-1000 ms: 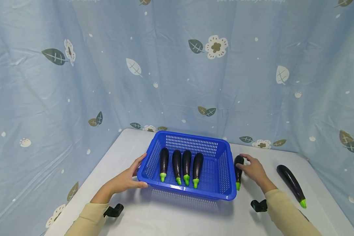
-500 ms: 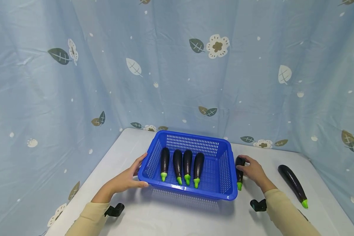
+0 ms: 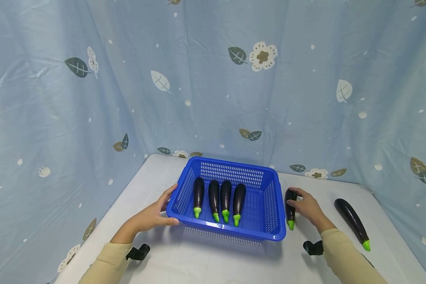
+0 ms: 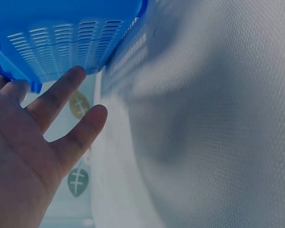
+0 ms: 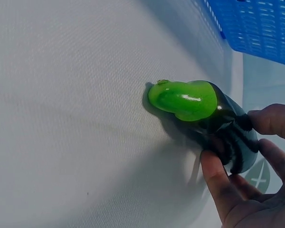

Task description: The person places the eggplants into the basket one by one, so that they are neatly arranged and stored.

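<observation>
My right hand holds a dark purple eggplant with a bright green stem end, just outside the basket's right side. In the right wrist view, thumb and fingers are on both sides of its body, and the green end lies toward the white cloth. My left hand rests at the left end of the blue plastic basket. The left wrist view shows its fingers spread and fairly straight beside the slotted wall. Several eggplants lie side by side in the basket, green ends toward me.
Another eggplant lies at the right of the white-covered table. A blue curtain with leaf and flower prints hangs behind and at the sides. A black wrist device is under each forearm.
My right hand and its eggplant have shifted slightly right, away from the basket, widening the gap. The left hand and the eggplants in the basket keep their places.
</observation>
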`<state>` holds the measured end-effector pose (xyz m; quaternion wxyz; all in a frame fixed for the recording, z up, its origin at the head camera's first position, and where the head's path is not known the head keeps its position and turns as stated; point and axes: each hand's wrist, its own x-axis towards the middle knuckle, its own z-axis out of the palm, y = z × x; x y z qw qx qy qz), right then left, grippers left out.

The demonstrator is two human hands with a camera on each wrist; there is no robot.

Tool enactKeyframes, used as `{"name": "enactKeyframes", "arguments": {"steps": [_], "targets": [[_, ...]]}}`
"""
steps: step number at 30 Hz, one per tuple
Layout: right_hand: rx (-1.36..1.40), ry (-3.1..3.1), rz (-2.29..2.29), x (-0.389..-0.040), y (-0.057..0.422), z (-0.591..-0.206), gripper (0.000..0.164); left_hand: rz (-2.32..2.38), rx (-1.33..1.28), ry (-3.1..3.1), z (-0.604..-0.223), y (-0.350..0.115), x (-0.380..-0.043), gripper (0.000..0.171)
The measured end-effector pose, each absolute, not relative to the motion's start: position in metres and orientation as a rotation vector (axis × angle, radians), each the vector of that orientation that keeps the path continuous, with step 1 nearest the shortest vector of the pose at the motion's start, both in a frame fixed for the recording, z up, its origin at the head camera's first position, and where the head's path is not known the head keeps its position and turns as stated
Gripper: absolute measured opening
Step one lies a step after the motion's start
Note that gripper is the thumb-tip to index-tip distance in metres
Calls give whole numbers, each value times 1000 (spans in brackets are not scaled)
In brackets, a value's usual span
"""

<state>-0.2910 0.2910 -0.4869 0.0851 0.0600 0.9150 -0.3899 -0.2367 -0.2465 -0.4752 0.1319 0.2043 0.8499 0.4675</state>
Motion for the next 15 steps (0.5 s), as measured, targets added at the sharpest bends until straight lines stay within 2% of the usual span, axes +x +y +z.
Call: {"name": "enactKeyframes", "arguments": {"steps": [15], "targets": [[240,2718,-1159,-287,306,-487,66,1360,582,2463,-476,-247,-237,114]]}}
